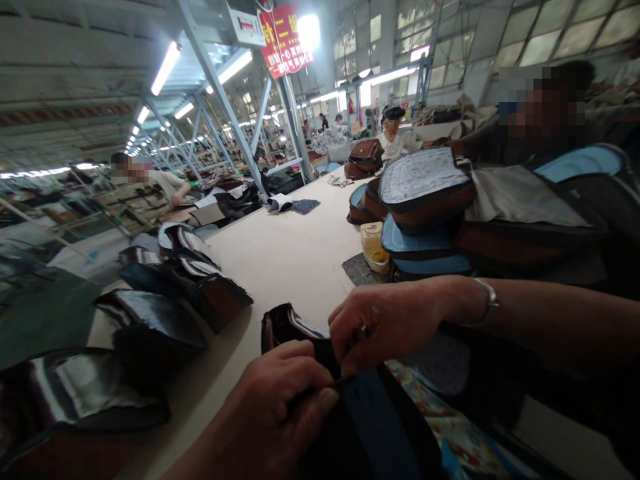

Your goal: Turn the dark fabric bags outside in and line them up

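Dark bag (383,420) sits closest, by the near edge of the table (280,267); left hand (280,397) pinches its rim, right hand (387,327) presses fingertips together alongside, contents unclear.

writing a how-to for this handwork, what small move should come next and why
Probably steady the dark piece with the left hand and ease the right hand slightly away: the fingertips of both crowd close together beside the blue strip, partly hiding the spot there.
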### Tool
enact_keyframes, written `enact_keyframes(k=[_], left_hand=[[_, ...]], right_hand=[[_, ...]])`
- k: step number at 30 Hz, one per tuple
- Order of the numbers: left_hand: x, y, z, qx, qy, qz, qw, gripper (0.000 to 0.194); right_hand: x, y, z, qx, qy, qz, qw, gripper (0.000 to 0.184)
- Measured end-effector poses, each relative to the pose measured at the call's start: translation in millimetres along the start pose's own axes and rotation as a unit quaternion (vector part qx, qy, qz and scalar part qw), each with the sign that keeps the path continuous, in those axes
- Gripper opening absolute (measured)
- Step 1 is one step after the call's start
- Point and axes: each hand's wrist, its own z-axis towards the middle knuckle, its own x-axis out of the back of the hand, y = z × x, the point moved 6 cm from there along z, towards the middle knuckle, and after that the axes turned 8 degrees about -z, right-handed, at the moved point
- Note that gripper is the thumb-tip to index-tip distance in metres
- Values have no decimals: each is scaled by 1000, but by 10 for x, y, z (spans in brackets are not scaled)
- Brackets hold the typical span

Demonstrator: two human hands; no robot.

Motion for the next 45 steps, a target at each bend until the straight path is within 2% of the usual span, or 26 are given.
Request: enact_keyframes(k=[3,6,8,11,14,15,17,19,21,25,30,36,40,45], left_hand=[[41,3,-17,-8,7,24,1000,24],[137,-46,-86,3,22,-2,1000,22],[218,-124,-163,14,29,-37,999,22],[333,-322,-309,36,37,-90,995,24],[421,-524,-465,46,47,-148,987,23],[446,-564,-515,48,50,-168,983,22],[466,-580,-604,59,38,-200,977,20],[459,-511,-674,83,14,-211,974,17],[451,-418,-720,124,9,-194,973,15],[403,-345,-751,211,40,-147,966,26],[308,-350,-661,184,67,-211,958,23],[283,-343,-602,194,88,-236,948,16],[281,-342,-579,190,87,-241,948,15],[269,-402,-590,209,89,-241,944,18]], right_hand=[[17,-206,53,25,15,-105,994,13],[11,-441,137,36,77,-282,956,7],[26,-513,211,36,115,-310,943,3],[78,-402,325,50,127,-170,976,14],[25,-122,433,55,61,-1,997,36],[-15,-53,463,71,48,24,996,38],[-97,4,512,131,59,42,989,37],[-190,-4,554,183,87,54,978,38],[-269,-35,604,197,109,67,972,36],[-323,-108,684,174,104,83,976,35],[-300,-84,707,96,63,138,984,39],[-315,-57,702,68,21,211,975,39],[-305,-61,716,45,28,204,978,39],[-328,-29,729,-6,37,253,967,23]])
